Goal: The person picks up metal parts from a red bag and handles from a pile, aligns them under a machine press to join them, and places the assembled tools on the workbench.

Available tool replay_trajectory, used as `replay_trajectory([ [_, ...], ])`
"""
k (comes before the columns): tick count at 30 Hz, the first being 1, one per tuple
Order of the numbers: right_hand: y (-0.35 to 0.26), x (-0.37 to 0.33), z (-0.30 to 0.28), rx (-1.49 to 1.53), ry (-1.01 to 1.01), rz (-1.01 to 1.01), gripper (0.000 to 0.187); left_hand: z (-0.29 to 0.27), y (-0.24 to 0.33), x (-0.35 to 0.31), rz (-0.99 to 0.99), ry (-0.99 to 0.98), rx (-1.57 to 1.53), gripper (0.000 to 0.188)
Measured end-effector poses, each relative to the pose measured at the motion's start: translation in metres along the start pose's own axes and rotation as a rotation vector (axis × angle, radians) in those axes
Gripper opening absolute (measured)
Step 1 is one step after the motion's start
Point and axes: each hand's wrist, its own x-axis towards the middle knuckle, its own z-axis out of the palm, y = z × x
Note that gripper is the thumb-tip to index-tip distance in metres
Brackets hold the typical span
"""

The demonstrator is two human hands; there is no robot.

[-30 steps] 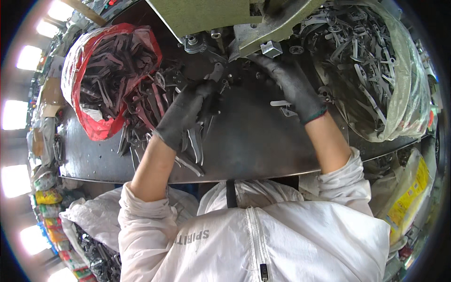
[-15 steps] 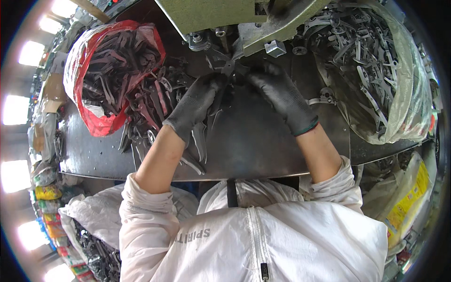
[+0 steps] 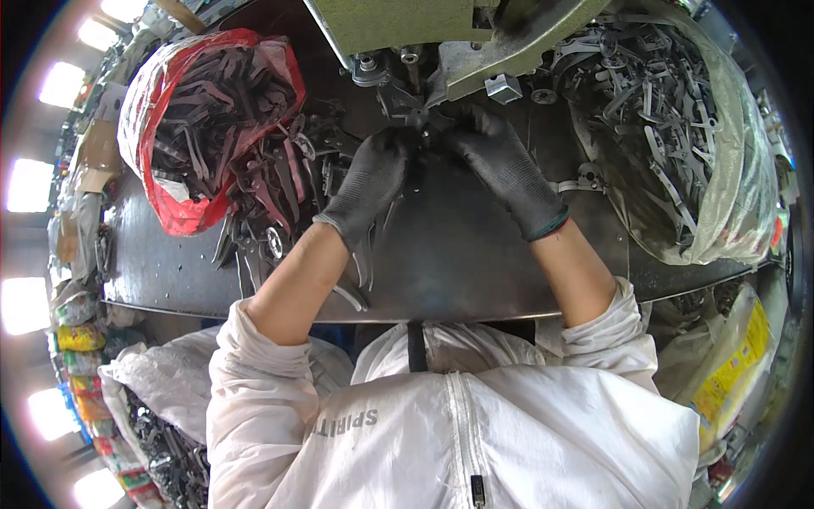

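My left hand (image 3: 374, 176) and my right hand (image 3: 505, 168), both in black gloves, meet under the head of a green machine (image 3: 407, 24). A dark grey flat metal part (image 3: 413, 115) with arms that spread apart sits between my fingertips, just below the machine's tool. The left hand's fingers are curled closed at the near end of this part. My right hand is closed too, its fingertips bunched at the part's right side; the gloves hide exactly what they pinch. Dark metal handle pieces (image 3: 270, 187) lie in a heap left of my left wrist.
On the left, a red-rimmed bag (image 3: 298, 75) overflows with dark handle pieces. At right, a translucent greenish bag (image 3: 733, 144) holds many grey metal parts. One loose metal part (image 3: 585, 180) lies beside it on the dark metal table (image 3: 475, 263). Another filled bag (image 3: 161, 382) stands lower left.
The view has shifted slightly. My left hand has turned a little more upright, its wrist moving right, and its fingers stay at the metal part. My right hand has hardly moved.
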Motion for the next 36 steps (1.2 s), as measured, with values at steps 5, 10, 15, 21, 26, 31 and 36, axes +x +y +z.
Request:
replay_trajectory([
  [5, 0.011, 0.006, -0.002, -0.224, -0.007, -0.087, 0.034, -0.008, 0.007, 0.015, -0.213, -0.18, -0.172, 0.025],
  [10, 0.027, 0.002, -0.001, -0.138, 0.012, 0.165, 0.037, -0.044, 0.081, 0.001, -0.187, -0.28, 0.693, 0.026],
  [15, 0.016, 0.002, 0.002, -0.108, -0.021, 0.231, 0.039, -0.082, 0.055, -0.015, 0.367, -0.159, 1.326, 0.044],
  [21, 0.058, 0.008, -0.013, -0.445, -0.052, -0.366, 0.038, -0.082, 0.04, -0.005, 0.283, -0.32, 1.308, 0.054],
  [26, 0.0, -0.01, 0.008, -0.002, 0.001, -0.012, 0.038, -0.095, 0.031, -0.008, 0.31, -0.367, 1.191, 0.056],
  [31, 0.016, -0.023, 0.003, 0.129, 0.041, 0.247, 0.033, -0.109, 0.053, -0.006, 0.235, -0.47, 1.204, 0.057],
  [36, 0.005, -0.026, 0.01, 0.102, 0.056, 0.298, 0.03, -0.133, 0.098, -0.025, -0.174, -0.31, 1.148, 0.063],
])
